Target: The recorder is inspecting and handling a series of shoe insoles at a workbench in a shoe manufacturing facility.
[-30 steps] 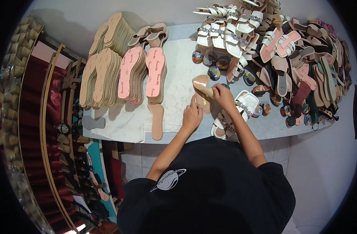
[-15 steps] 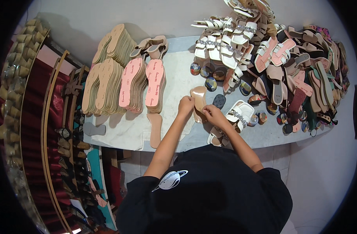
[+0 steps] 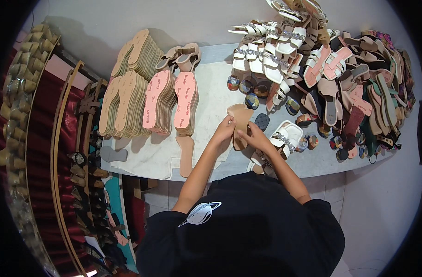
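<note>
A tan, shoe-shaped insole [image 3: 242, 119] is between my two hands, tilted above the table. My left hand [image 3: 225, 128] pinches its left edge near the waist. On the opposite edge, the fingers of my right hand [image 3: 255, 139] are closed on it. Another tan layer shows at its upper left; whether the two are joined I cannot tell. Close by my right hand lie a dark oval sole piece [image 3: 262, 122] and a white sandal with a jewelled strap [image 3: 284, 137]. A single tan insole [image 3: 186, 156] lies flat to the left of my left forearm.
Stacks of tan insoles [image 3: 130, 104] and pink-topped insoles [image 3: 157, 99] stand at the table's left. A grey sole piece [image 3: 114, 154] lies at the left edge. Heaped sandals [image 3: 328, 99] and multicoloured heels [image 3: 252, 101] cover the right side. Shelves of shoes [image 3: 81, 171] stand left of the table.
The insole has been tilted up off the table and its glossy face no longer shows. Both hands have shifted slightly, with the right thumb now raised along its edge.
</note>
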The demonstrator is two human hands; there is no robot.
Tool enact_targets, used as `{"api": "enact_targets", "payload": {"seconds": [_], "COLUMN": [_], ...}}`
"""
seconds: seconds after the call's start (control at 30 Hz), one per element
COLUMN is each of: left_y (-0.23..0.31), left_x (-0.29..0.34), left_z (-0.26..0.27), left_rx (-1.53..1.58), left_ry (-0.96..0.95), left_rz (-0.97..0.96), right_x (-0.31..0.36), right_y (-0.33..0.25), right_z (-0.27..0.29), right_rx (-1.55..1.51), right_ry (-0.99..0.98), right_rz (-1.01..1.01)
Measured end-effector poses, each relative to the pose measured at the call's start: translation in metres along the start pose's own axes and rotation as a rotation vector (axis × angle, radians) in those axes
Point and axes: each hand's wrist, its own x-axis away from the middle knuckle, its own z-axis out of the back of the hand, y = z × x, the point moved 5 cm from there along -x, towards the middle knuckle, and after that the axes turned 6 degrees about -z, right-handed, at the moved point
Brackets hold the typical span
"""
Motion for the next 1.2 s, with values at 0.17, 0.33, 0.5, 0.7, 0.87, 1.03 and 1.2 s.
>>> {"api": "enact_targets", "payload": {"seconds": [0.17, 0.33, 0.5, 0.7, 0.87, 1.03, 1.2], "left_y": [-0.007, -0.006, -0.006, -0.026, -0.039, -0.057, -0.064], "left_x": [0.01, 0.024, 0.071, 0.127, 0.167, 0.189, 0.194], "left_z": [0.007, 0.028, 0.055, 0.115, 0.166, 0.217, 0.25], "left_rx": [0.055, -0.113, -0.001, 0.077, 0.067, 0.056, -0.001], "left_ry": [0.05, 0.024, -0.001, 0.096, 0.175, 0.274, 0.334], "left_rz": [-0.081, -0.355, -0.21, -0.222, -0.162, -0.211, -0.176], "right_x": [-0.002, 0.001, 0.002, 0.005, 0.002, -0.007, -0.018], "right_y": [0.021, 0.009, -0.005, -0.039, -0.052, -0.057, -0.056], "right_z": [0.0, -0.019, -0.043, -0.101, -0.167, -0.225, -0.26], "right_rx": [-0.166, -0.473, -0.556, -0.496, -0.46, -0.467, -0.344], "right_ry": [0.118, 0.039, 0.06, -0.015, -0.122, -0.099, -0.008], "right_rz": [-0.087, -0.059, -0.127, -0.137, -0.116, -0.097, -0.004]}}
